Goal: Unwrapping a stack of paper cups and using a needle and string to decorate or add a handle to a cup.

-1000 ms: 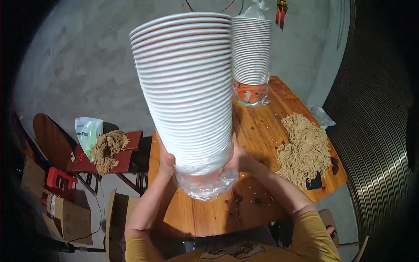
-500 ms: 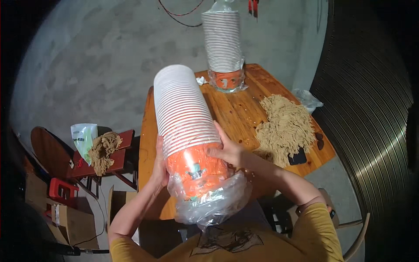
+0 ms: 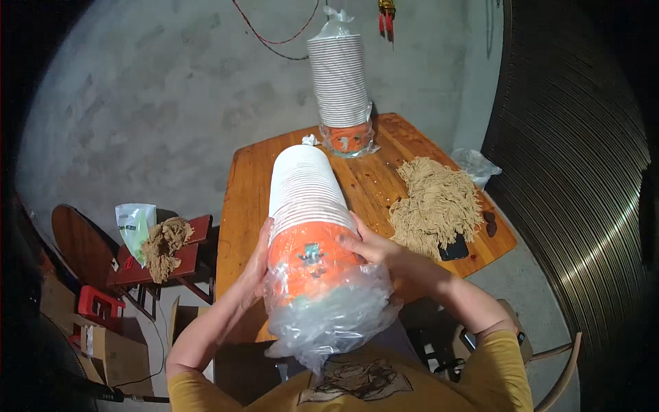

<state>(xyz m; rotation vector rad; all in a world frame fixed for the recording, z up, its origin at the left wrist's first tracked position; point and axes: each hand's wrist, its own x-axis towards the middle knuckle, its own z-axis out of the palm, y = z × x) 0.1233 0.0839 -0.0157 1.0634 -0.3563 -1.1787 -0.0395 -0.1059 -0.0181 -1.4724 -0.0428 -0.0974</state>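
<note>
The cup stack being held is white with thin ribbed rim lines, bottom cup bright orange with a small dark-and-white print; the plastic bag bunched round it is clear and shiny; second stack at the back has the same white-over-orange look; table is warm orange-brown wood with streaky grain; the fibre pile is pale tan; sleeves are mustard yellow; small stool is dark red.
</note>
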